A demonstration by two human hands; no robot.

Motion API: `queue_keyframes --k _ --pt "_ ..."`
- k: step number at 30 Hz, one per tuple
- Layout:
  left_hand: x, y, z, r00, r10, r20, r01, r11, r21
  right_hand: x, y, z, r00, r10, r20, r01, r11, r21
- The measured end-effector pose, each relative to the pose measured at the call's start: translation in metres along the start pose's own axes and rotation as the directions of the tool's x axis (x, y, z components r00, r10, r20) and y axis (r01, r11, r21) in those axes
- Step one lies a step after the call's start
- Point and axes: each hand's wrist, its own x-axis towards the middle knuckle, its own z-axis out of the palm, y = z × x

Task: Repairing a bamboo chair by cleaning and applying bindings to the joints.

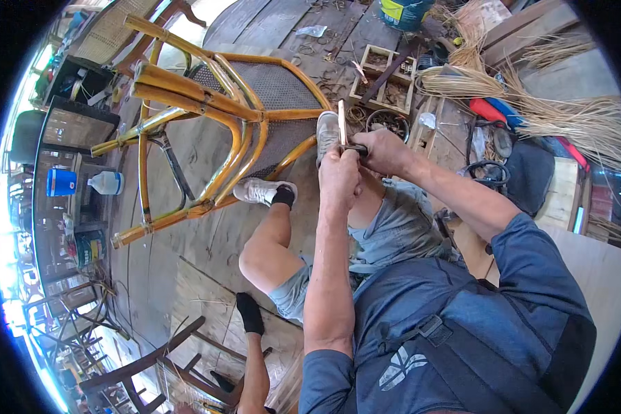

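Observation:
My left hand [339, 181] is closed round the lower end of a pale wooden strip [342, 124], which points up and away from me. Just to its right, my right hand [385, 152] grips a small dark tool [355, 148] that lies across the strip. The tool's working edge is mostly hidden by my fingers, so its kind is unclear. Both hands are above my right knee. Beyond them, a rattan chair [255, 103] with a dark woven panel [283, 86] lies tipped over on the floor, close to my shoes.
A divided wooden box [386, 77] and a round dark container [388, 123] sit past my right hand. Bundled cane strands [462, 84] and red-and-blue-handled tools [490, 110] are at right. Another person's leg [254, 366] and a dark chair frame [145, 362] are lower left.

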Motion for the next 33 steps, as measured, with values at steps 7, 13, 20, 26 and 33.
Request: queue_keyframes --k 7,13,20,26,33 --pt "-0.018 -0.021 0.004 0.989 0.138 0.061 -0.148 0.966 0.211 0.042 0.106 -0.014 0.785 0.605 -0.133 -0.613 0.727 -0.308" --pt "-0.024 -0.012 -0.001 0.997 0.057 0.042 -0.056 0.998 -0.025 0.023 0.092 -0.077 0.843 0.497 -0.204 -0.535 0.809 -0.244" --pt "-0.002 -0.029 0.002 0.975 0.22 -0.036 -0.212 0.967 0.142 -0.002 -0.014 -0.005 0.987 0.135 0.086 -0.118 0.977 -0.177" --pt "0.008 -0.036 0.001 0.946 0.32 -0.042 -0.28 0.878 0.388 0.038 0.047 0.003 0.965 0.259 -0.032 -0.257 0.921 -0.293" --pt "-0.035 -0.002 0.025 0.931 0.36 0.066 -0.355 0.846 0.397 0.001 0.183 -0.122 0.834 0.406 -0.373 -0.538 0.747 -0.39"
